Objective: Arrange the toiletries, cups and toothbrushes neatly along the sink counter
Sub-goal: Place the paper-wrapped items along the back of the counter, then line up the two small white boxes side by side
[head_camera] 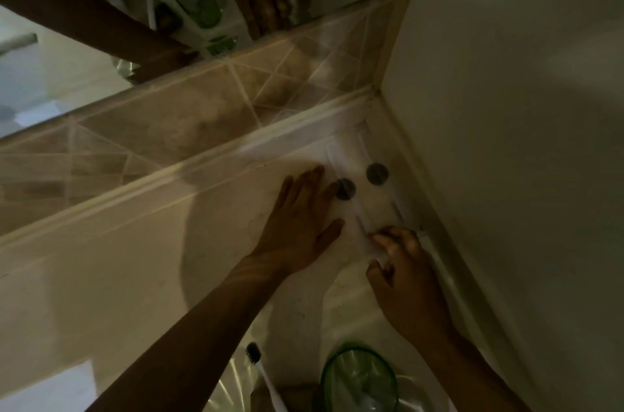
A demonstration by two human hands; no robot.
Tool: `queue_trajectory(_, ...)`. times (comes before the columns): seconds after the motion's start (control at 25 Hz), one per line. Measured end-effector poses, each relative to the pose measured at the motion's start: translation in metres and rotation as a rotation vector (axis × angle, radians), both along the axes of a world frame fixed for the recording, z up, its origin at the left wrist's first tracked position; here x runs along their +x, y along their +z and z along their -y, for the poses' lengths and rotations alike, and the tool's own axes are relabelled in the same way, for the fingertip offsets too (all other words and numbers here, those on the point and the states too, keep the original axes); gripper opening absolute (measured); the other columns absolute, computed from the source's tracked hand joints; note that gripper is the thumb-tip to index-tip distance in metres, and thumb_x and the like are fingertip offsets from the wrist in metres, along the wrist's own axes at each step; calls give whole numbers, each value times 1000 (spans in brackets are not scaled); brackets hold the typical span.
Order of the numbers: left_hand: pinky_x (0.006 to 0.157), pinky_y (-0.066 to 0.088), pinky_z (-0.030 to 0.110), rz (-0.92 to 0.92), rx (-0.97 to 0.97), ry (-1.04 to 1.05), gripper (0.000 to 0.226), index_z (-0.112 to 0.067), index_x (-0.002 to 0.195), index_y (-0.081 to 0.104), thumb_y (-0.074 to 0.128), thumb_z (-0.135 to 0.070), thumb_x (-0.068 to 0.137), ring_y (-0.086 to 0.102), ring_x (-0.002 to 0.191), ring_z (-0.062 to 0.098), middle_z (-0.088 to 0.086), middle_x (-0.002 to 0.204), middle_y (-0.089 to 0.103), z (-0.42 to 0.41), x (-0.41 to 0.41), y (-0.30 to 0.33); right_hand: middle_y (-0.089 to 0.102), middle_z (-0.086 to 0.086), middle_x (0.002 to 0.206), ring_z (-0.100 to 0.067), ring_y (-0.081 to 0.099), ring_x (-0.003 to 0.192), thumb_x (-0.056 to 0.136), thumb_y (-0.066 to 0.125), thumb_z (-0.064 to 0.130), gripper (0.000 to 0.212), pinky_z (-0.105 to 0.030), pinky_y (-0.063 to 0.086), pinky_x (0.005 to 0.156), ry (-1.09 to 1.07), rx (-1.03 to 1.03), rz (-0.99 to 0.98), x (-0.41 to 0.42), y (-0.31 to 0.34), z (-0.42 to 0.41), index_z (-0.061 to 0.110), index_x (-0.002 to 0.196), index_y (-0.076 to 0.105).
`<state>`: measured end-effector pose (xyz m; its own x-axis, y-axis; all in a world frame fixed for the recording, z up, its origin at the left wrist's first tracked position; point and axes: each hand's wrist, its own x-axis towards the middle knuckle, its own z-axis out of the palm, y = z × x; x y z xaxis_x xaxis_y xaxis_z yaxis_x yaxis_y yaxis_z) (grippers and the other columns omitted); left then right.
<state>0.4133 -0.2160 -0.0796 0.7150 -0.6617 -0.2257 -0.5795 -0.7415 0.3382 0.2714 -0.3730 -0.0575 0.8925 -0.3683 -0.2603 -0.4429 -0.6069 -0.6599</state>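
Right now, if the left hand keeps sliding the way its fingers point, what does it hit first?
The left hand lies flat on the counter, fingers aimed at the back corner. First in line looks like the nearer dark round cap, which seems to be at its fingertips already; the picture is dim, so contact is unclear.

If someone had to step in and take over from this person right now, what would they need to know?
Left hand: open, flat on the counter beside the corner.
Right hand: fingertips on the near end of two white flat packets with dark round caps, lying side by side in the corner.
Near edge: green glass cup and a white toothbrush.
Done: packets roughly lined up.
Left: place cup and toothbrush.
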Motion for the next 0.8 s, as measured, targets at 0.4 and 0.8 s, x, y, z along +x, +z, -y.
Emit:
queue_trajectory(0.4, 71, 53, 31, 1, -512, 266, 23, -12, 117, 66, 57, -13, 96, 63, 77, 13, 4, 101, 67, -44, -79, 94, 62, 13, 105, 2, 61, 82, 92, 61, 13, 20, -4, 44, 68, 3, 120, -8, -69, 28, 7, 26, 104, 69)
queue_trajectory(0.8, 68, 53, 28, -436, -538, 679, 14, -22, 100, 70, 59, -16, 95, 64, 73, 6, -8, 82, 69, -104, -298, 88, 70, 4, 96, 3, 61, 81, 92, 62, 12, 15, -12, 43, 64, 15, 86, -182, -176, 50, -29, 21, 101, 71)
